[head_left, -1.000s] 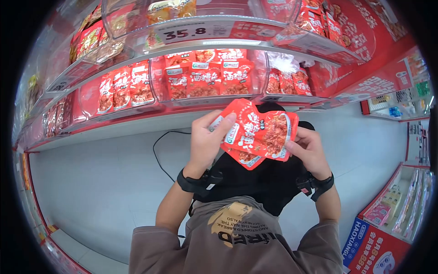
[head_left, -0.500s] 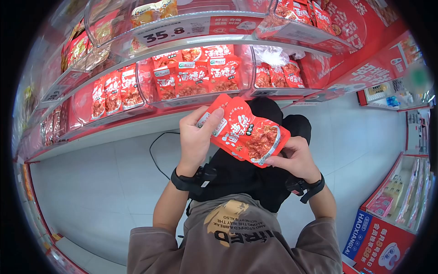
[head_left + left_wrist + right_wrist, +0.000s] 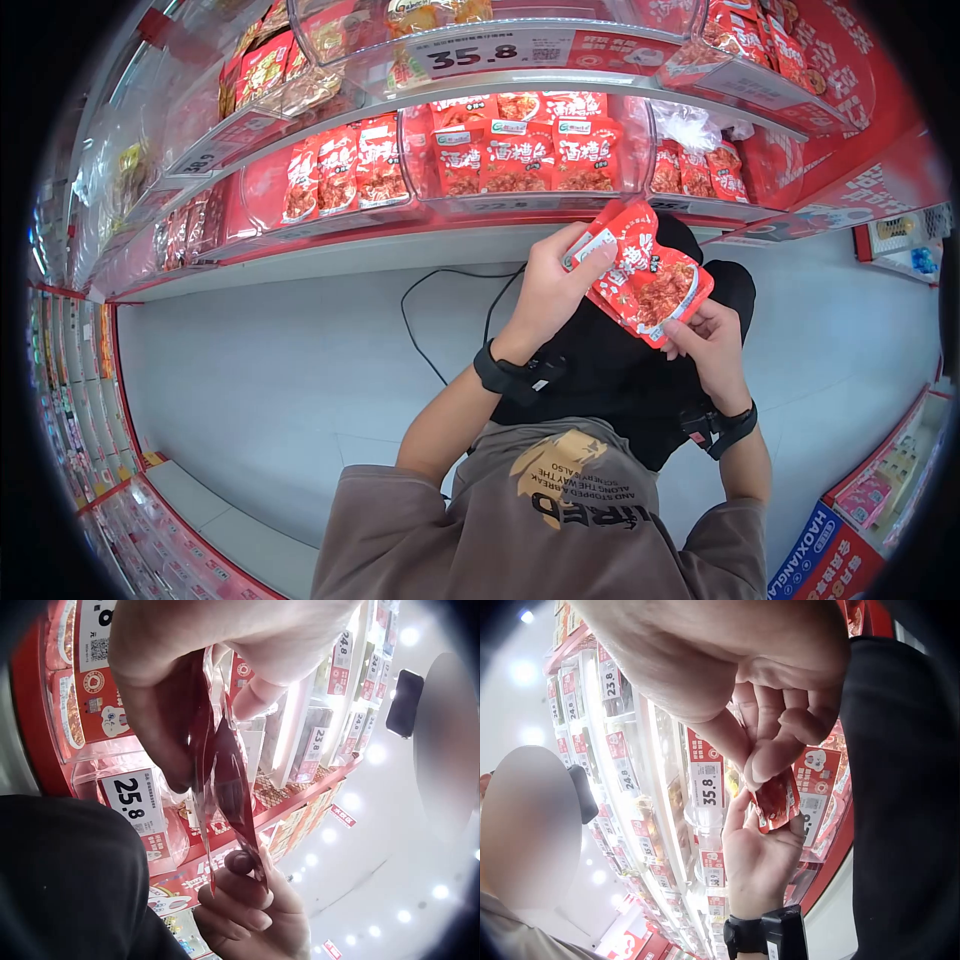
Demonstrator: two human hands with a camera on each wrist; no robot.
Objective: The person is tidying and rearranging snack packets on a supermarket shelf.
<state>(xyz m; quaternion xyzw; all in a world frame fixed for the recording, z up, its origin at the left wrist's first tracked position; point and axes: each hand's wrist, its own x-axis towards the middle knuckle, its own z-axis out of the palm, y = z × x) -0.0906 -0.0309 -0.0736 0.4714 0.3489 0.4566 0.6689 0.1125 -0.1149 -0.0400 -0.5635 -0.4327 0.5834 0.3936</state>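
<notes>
Red snack packets (image 3: 640, 270), at least two overlapping, are held between both hands above the lap. My left hand (image 3: 553, 285) grips their upper left end, thumb across the front. At the lower right corner, my right hand (image 3: 711, 350) pinches them between thumb and fingers. Seen edge-on in the left wrist view, two packets (image 3: 234, 787) spread apart slightly between the hands. The right wrist view shows a packet (image 3: 774, 804) between my right hand's pinch and my left palm (image 3: 759, 859).
Similar red packets (image 3: 518, 158) stand in clear bins on the lower shelf in front. Above is a shelf edge with a 35.8 price label (image 3: 473, 56). A black cable (image 3: 405, 310) lies on the pale floor (image 3: 260, 360). Another display (image 3: 880, 490) stands at the right.
The hands and packets appear farther right in the head view, as do the shelves, so the view has shifted. The packets have tilted more steeply than a second ago, and both hands keep their hold.
</notes>
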